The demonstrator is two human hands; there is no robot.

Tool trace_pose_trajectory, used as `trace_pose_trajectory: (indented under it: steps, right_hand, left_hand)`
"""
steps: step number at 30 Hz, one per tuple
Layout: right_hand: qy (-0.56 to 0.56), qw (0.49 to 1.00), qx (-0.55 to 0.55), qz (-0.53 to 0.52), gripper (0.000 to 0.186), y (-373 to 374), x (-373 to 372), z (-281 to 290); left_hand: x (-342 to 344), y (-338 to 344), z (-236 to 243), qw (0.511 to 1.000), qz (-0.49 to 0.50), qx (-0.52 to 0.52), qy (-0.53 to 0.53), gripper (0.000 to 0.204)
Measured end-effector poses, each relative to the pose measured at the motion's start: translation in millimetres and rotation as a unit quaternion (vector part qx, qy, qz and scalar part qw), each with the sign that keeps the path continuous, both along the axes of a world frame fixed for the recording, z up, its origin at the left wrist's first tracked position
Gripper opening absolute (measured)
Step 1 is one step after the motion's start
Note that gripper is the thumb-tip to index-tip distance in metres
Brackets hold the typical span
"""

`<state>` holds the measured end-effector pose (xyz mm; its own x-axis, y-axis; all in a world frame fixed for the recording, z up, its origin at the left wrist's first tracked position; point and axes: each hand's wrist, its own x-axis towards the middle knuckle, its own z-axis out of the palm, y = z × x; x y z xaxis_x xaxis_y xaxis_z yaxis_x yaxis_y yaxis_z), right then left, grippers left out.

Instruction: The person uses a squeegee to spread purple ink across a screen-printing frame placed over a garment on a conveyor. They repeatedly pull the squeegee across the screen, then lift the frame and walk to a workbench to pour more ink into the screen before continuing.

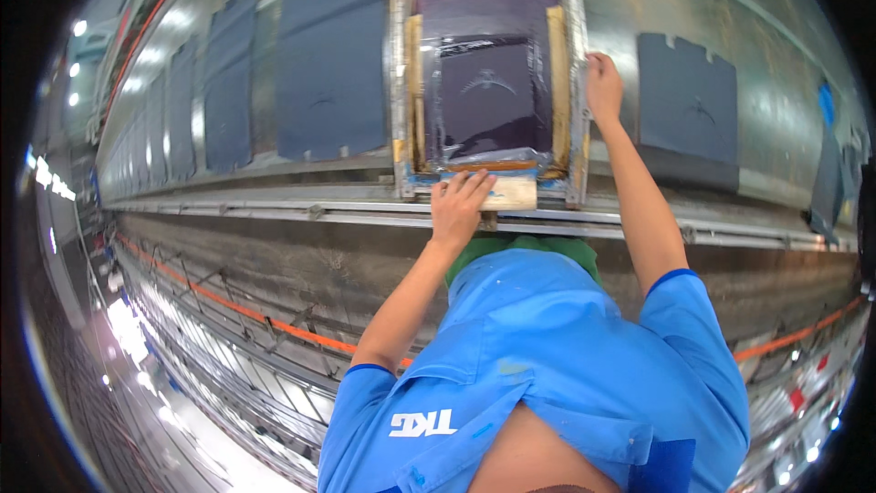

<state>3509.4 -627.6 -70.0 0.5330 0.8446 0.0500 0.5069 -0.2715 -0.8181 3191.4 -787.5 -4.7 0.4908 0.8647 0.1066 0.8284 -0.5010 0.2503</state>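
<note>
A silver screen-printing frame [577, 18] lies across the metal bench, holding a dark purple screen [484, 82] with a pale curved design and wooden strips down both sides. My left hand [461, 201] rests with curled fingers gripping a pale wooden bar [513, 194] at the frame's near edge; its thumb is hard to make out. My right hand [604, 82] grips the frame's right side rail, partway up, with its fingertips at the outer edge.
Several grey-blue fabric pieces [328, 55] lie along the metal bench [607, 0] to the left; another [686, 96] lies to the right. A steel rail [356, 215] runs along the near edge. A grey cloth with a blue object [826, 164] hangs at far right.
</note>
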Motion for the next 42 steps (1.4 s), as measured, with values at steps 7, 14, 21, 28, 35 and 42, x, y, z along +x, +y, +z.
trace_pose_trajectory:
  steps: [7, 14, 21, 28, 35, 42]
  right_hand:
    - [0.043, 0.996, -0.073, -0.018, 0.028, -1.3, 2.0, 17.2]
    - [0.059, 0.996, -0.07, -0.018, 0.026, 0.0, -2.7, 22.6]
    - [0.055, 0.995, -0.08, -0.004, 0.027, 0.5, 3.6, 14.1]
    - [0.3, 0.941, -0.151, 0.048, 0.025, 5.1, 20.5, 12.5]
    - [0.32, 0.934, -0.152, 0.042, 0.025, 5.3, 22.3, 9.2]
    - [0.283, 0.954, -0.093, 0.007, 0.024, -1.2, 17.8, 5.8]
  left_hand:
    - [26.3, 82.0, -18.4, 0.997, 0.002, 0.071, 0.042, 0.046]
    - [48.3, 255.3, 13.6, 0.993, 0.05, -0.081, 0.065, 0.035]
    - [51.5, 224.5, -10.6, 0.999, 0.004, 0.036, 0.037, 0.041]
    - [15.9, 119.6, -14.5, 0.999, -0.037, 0.019, 0.0, 0.052]
    - [48.0, 266.9, 3.5, 0.996, 0.029, -0.048, 0.065, 0.037]
    - [60.5, 249.1, -0.3, 0.993, 0.007, -0.05, 0.109, 0.039]
